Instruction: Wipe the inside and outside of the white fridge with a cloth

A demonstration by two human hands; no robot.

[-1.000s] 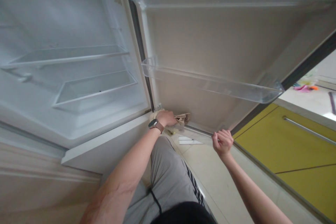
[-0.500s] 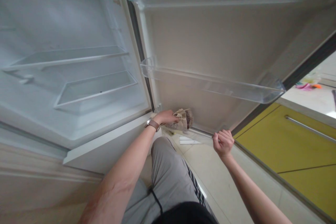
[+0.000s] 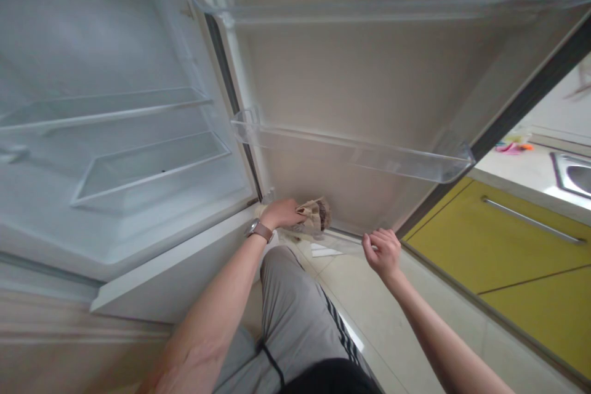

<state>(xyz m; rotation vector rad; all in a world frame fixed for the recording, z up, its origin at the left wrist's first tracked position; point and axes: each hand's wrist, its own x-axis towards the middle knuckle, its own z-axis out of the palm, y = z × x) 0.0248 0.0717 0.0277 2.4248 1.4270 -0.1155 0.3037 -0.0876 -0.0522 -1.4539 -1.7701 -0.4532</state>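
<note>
My left hand (image 3: 281, 213), with a watch on its wrist, is closed on a brown cloth (image 3: 314, 215) and presses it against the lower inside of the open fridge door (image 3: 351, 80), near the hinge corner. My right hand (image 3: 382, 251) is curled round the door's bottom edge, further right. Above both hands runs a clear door shelf (image 3: 351, 151). The fridge interior (image 3: 106, 135) at the left holds bare glass shelves.
A yellow cabinet (image 3: 517, 246) with a metal handle stands at the right, under a counter with a sink (image 3: 575, 175). My grey-trousered leg (image 3: 295, 314) is below the hands. A white scrap (image 3: 325, 251) lies on the tiled floor.
My left hand slid the cloth a little to the right along the door's lower inside and back. My right hand kept its grip on the door's edge. The view shifted slightly left.
</note>
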